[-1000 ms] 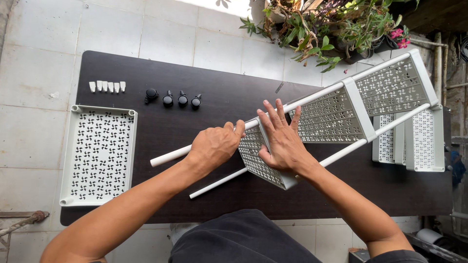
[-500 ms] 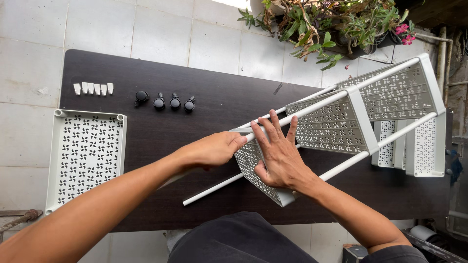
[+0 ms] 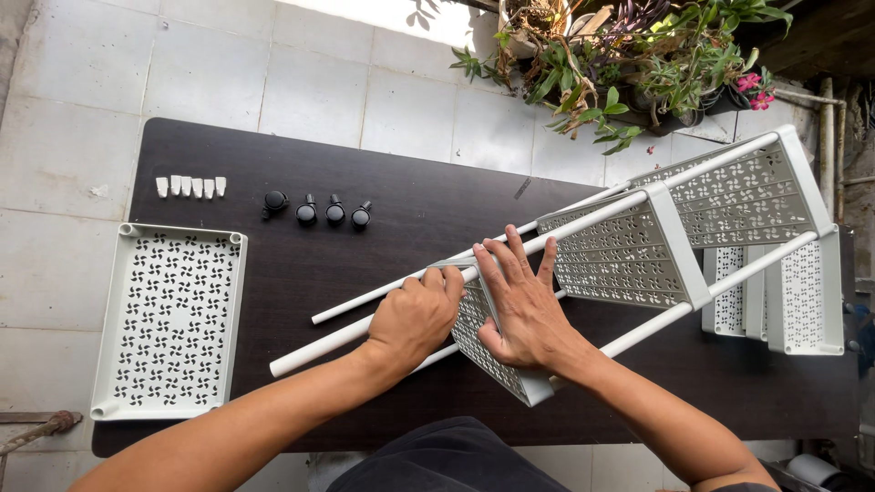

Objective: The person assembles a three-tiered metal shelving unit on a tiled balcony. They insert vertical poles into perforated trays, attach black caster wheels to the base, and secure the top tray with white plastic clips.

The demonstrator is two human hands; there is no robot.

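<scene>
I see a pale perforated shelf rack lying tilted on its side; its white poles jut leftward across the table.

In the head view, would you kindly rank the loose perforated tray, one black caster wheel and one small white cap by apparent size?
1. Loose perforated tray, by far the largest.
2. Black caster wheel.
3. Small white cap, only slightly smaller than the caster; all lie on the table at similar distance.
</scene>
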